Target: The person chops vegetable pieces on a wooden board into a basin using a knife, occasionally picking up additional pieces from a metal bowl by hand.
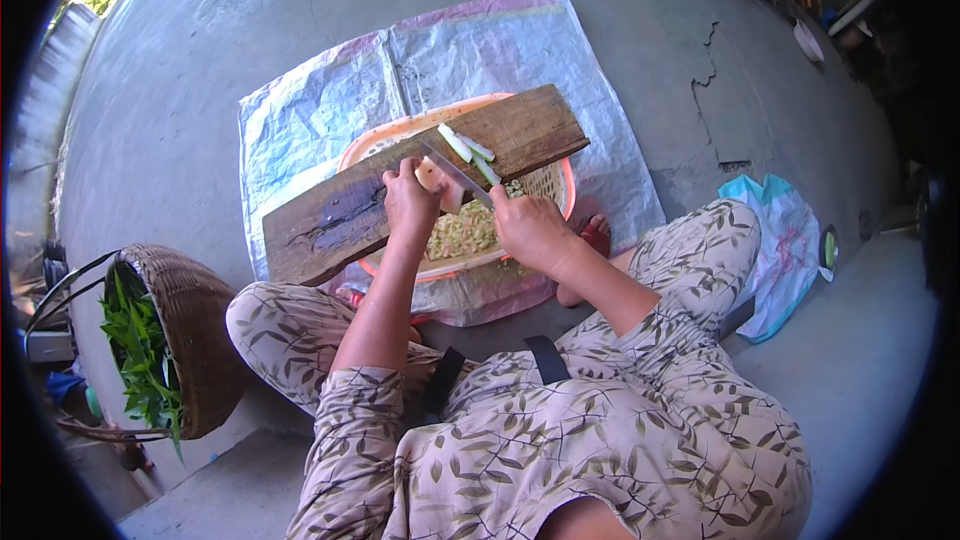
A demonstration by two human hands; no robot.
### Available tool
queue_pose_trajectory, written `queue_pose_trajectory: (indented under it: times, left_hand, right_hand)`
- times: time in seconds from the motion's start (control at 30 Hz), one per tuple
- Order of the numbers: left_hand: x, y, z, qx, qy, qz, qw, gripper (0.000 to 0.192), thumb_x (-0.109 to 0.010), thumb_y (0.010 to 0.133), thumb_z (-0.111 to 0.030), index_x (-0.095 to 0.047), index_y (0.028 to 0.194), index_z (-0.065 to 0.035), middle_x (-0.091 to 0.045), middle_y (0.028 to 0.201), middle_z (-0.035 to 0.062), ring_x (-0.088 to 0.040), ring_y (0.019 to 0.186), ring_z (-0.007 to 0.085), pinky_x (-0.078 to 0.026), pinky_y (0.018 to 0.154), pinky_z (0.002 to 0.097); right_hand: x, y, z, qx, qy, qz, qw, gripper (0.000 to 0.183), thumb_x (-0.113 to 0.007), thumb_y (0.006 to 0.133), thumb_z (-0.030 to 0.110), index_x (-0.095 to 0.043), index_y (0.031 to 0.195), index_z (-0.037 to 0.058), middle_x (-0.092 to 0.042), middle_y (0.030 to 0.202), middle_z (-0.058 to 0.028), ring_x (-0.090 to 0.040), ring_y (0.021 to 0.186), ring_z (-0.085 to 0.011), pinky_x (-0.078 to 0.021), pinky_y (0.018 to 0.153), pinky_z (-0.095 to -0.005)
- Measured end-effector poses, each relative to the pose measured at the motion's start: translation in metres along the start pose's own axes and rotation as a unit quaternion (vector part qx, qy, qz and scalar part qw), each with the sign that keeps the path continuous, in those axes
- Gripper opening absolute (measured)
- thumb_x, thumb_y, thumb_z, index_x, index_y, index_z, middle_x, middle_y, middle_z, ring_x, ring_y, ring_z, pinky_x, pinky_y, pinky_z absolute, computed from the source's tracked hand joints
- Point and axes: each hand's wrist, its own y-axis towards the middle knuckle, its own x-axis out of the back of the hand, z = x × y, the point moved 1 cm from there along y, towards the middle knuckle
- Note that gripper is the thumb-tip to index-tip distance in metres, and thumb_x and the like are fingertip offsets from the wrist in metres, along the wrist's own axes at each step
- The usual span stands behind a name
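Observation:
A worn wooden board (517, 124) lies slantwise across an orange-rimmed plastic basket (568, 195). My left hand (412, 199) grips a pale pinkish piece of rind (442, 184), perhaps watermelon, at the board's near edge. In my right hand (529, 229) is a knife, its blade (457, 174) slanting up to the left over the board, beside the piece. Several white and green rind strips (471, 150) rest on the board to the right of the blade. Small chopped pieces (465, 232) lie in the basket below.
A silvery woven plastic sheet (300, 120) is spread on the concrete floor under the basket. At the left, a wicker basket (199, 330) on its side holds green leaves (139, 352). A white and teal plastic bag (784, 247) lies by the right knee. My feet are beside the orange-rimmed basket.

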Motion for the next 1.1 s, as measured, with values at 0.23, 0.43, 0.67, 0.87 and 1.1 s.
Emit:
queue_pose_trajectory:
  times: [0.23,0.43,0.67,0.87,1.1]
  left_hand:
    - [0.001,-0.001,-0.004,0.002,-0.002,0.007,1.0,0.057,-0.083,0.071,-0.024,-0.056,0.119,-0.0103,-0.054,0.112,0.0203,-0.062,0.099,0.0395,-0.051,0.086,0.0439]
    - [0.002,-0.004,-0.007,-0.004,0.0,0.003,1.0,0.055,-0.08,0.073,-0.019,-0.054,0.121,-0.0092,-0.052,0.115,0.0213,-0.061,0.099,0.0417,-0.051,0.086,0.046]
    - [0.003,-0.004,-0.008,-0.006,-0.009,0.007,1.0,0.054,-0.079,0.075,-0.017,-0.054,0.121,-0.0088,-0.052,0.115,0.0217,-0.062,0.098,0.0423,-0.051,0.086,0.0462]
    - [0.003,-0.003,-0.01,0.005,-0.012,0.023,1.0,0.053,-0.079,0.075,-0.017,-0.054,0.121,-0.0087,-0.052,0.115,0.0217,-0.061,0.099,0.0423,-0.051,0.086,0.046]
    - [0.007,-0.002,-0.006,0.007,-0.013,0.039,0.999,0.054,-0.078,0.075,-0.017,-0.054,0.123,-0.0076,-0.052,0.115,0.0211,-0.061,0.1,0.0423,-0.051,0.087,0.0459]
  right_hand:
    - [-0.005,-0.002,0.009,0.012,-0.024,0.007,1.0,0.02,-0.052,0.082,0.004,-0.05,0.099,-0.0037,-0.066,0.066,-0.0175,-0.069,0.063,-0.0315,-0.0554,0.056,-0.0406]
    - [-0.002,-0.005,0.023,0.0,-0.045,0.017,0.999,0.019,-0.052,0.082,0.003,-0.051,0.1,-0.004,-0.067,0.067,-0.0168,-0.07,0.064,-0.0301,-0.0553,0.055,-0.0393]
    - [-0.007,-0.003,0.018,-0.002,-0.018,0.004,1.0,0.018,-0.053,0.081,0.003,-0.05,0.096,-0.0045,-0.066,0.066,-0.0172,-0.069,0.063,-0.0304,-0.0552,0.055,-0.0391]
    - [-0.011,0.001,0.015,-0.004,-0.006,0.011,1.0,0.019,-0.053,0.08,0.001,-0.049,0.097,-0.0052,-0.065,0.064,-0.0166,-0.068,0.061,-0.0309,-0.0541,0.053,-0.0405]
    - [-0.003,0.032,0.023,0.006,-0.011,0.047,0.999,0.016,-0.054,0.081,0.004,-0.05,0.093,-0.0051,-0.065,0.064,-0.0167,-0.069,0.061,-0.0313,-0.0546,0.053,-0.0404]
